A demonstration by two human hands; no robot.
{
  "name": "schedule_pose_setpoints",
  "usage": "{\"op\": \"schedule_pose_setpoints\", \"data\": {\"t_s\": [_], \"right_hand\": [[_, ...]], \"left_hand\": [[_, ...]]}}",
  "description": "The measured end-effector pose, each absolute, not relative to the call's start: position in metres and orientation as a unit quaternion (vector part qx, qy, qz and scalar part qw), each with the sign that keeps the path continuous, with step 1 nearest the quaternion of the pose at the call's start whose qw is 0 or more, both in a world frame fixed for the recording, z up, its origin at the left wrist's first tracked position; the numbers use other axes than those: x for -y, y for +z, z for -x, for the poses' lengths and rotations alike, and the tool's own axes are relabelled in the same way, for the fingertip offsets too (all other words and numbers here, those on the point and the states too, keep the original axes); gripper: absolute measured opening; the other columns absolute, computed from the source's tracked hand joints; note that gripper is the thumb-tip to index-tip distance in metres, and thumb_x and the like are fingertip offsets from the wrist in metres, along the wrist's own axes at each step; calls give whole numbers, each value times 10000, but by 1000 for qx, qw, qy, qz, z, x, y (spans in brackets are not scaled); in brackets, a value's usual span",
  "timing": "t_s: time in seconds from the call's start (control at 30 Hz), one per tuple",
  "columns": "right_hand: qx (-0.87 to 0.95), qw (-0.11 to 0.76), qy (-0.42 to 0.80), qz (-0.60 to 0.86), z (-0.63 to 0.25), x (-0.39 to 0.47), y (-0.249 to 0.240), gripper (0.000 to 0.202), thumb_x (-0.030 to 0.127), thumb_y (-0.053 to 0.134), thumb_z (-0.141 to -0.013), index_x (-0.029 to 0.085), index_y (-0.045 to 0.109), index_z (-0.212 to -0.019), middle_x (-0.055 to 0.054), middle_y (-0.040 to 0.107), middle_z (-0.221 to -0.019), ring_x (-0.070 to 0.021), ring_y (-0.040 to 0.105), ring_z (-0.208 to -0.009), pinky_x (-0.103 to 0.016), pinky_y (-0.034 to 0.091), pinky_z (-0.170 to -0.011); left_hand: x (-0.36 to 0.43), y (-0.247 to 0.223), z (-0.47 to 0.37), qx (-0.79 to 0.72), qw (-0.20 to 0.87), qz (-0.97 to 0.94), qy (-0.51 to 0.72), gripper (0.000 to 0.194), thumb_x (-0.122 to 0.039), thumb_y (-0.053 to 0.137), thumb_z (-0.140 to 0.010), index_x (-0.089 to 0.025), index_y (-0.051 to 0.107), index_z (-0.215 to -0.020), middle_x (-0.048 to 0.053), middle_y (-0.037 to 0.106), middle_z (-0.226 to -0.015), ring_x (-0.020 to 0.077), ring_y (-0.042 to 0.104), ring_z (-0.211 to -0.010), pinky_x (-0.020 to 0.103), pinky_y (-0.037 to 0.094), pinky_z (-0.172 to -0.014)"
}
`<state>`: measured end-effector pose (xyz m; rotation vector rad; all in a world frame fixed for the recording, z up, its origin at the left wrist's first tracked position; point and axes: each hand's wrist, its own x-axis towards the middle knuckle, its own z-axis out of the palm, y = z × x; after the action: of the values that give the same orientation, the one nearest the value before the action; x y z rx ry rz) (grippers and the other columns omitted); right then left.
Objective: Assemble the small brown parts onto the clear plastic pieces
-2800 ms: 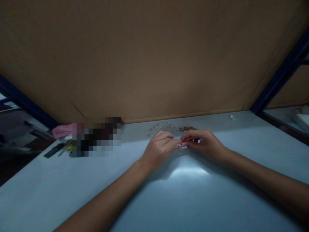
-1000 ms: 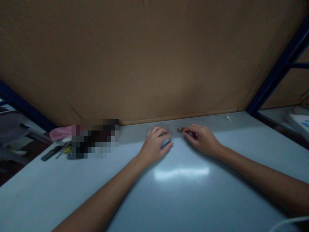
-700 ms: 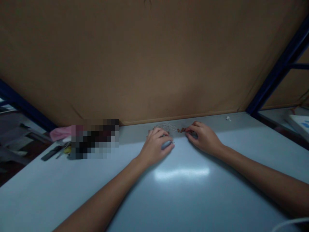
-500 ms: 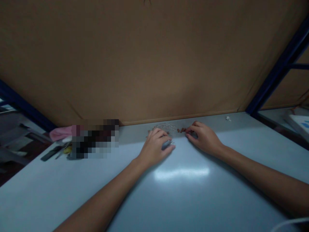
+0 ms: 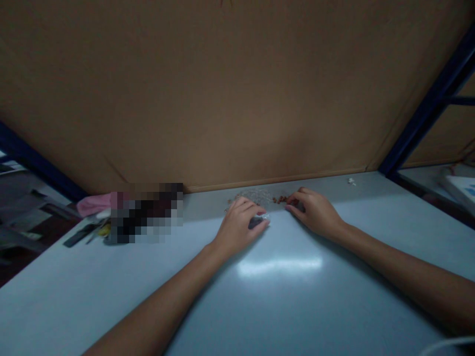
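Note:
My left hand rests palm down on the pale table, its thumb and fingertips closed on a small piece of clear plastic. Just beyond its fingers lies a spread of thin, clear material, partly covered by that hand. A few small brown pieces sit between this material and my right hand. The right hand is curled beside them, with thumb and index finger brought near each other; whatever may be between the fingertips is too small to make out.
At the left of the table are a pink cloth, a dark flat item and a blurred-out area. A white scrap lies at the back right. A brown board rises behind, with blue metal posts beside it.
The thumb and index finger of my left hand have shifted slightly around the clear plastic. My right hand has barely moved.

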<state>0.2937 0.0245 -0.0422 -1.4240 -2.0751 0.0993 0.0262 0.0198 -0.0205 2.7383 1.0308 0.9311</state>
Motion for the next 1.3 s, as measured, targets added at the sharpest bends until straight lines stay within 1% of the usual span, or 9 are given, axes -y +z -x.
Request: {"op": "schedule_pose_setpoints", "data": {"t_s": [0.17, 0.27, 0.4, 0.57, 0.67, 0.73, 0.93, 1.07, 1.3], "right_hand": [[779, 306, 39, 545, -294, -26, -44, 155, 310, 685, -971, 181, 764, -1009, -85, 722, -976, -225, 660, -825, -325, 469, -760], [779, 312, 38, 542, -294, -25, -43, 156, 314, 671, -970, 190, 765, -957, -81, 716, -949, -221, 646, -803, -328, 457, -741], [777, 360, 78, 510, -290, -20, -37, 133, 284, 657, -955, 182, 744, -954, -64, 732, -896, -193, 617, -735, -322, 443, -695], [726, 435, 273, 456, -277, -10, -29, 239, 389, 688, -940, 175, 761, -1018, -73, 765, -925, -180, 645, -755, -303, 493, -651], [679, 436, 396, 439, -269, -4, -26, 371, 495, 716, -916, 165, 780, -1071, -78, 753, -887, -170, 628, -693, -272, 481, -525], [659, 428, 439, 436, -266, -2, -25, 413, 538, 728, -903, 163, 788, -1066, -64, 730, -834, -153, 598, -634, -253, 456, -468], [649, 438, 443, 437, -267, 1, -22, 395, 526, 794, -863, 164, 785, -1021, -58, 726, -869, -105, 520, -576, -232, 398, -456], [645, 451, 438, 435, -266, 2, -21, 389, 523, 822, -834, 169, 785, -991, -53, 731, -880, -114, 527, -608, -238, 391, -483], [640, 458, 443, 429, -267, 2, -23, 417, 535, 820, -834, 171, 811, -1036, -60, 748, -891, -131, 556, -650, -253, 396, -516]], "left_hand": [[-20, -21, -26, -325, 40, -890, 318, 140, -287, 745, -947, -213, 739, -1065, 54, 772, -995, 263, 638, -1024, 445, 503, -951], [-20, -22, -27, -324, 44, -886, 330, 144, -271, 756, -939, -217, 745, -1071, 48, 777, -993, 255, 647, -1014, 433, 513, -932], [-20, -23, -27, -316, 43, -881, 351, 172, -268, 764, -938, -219, 759, -1102, 52, 784, -1000, 250, 654, -1002, 423, 534, -914], [-17, -23, -28, -303, 36, -878, 367, 210, -270, 755, -950, -217, 771, -1152, 64, 783, -1006, 243, 667, -999, 413, 562, -900], [-14, -23, -30, -310, 25, -872, 379, 210, -291, 752, -953, -217, 785, -1147, 78, 763, -1018, 236, 682, -985, 414, 570, -898], [-13, -23, -31, -314, 24, -869, 382, 210, -315, 745, -959, -220, 793, -1140, 86, 750, -1027, 233, 688, -973, 411, 573, -884], [-11, -22, -33, -312, 18, -868, 387, 216, -354, 730, -975, -214, 799, -1125, 90, 741, -1012, 230, 693, -950, 410, 582, -862], [-12, -21, -33, -306, 13, -865, 397, 219, -355, 730, -979, -203, 801, -1120, 94, 743, -1019, 228, 701, -953, 411, 585, -867], [-13, -23, -31, -291, 12, -865, 409, 238, -366, 718, -994, -214, 799, -1158, 98, 761, -1029, 222, 708, -953, 401, 591, -857]]}}
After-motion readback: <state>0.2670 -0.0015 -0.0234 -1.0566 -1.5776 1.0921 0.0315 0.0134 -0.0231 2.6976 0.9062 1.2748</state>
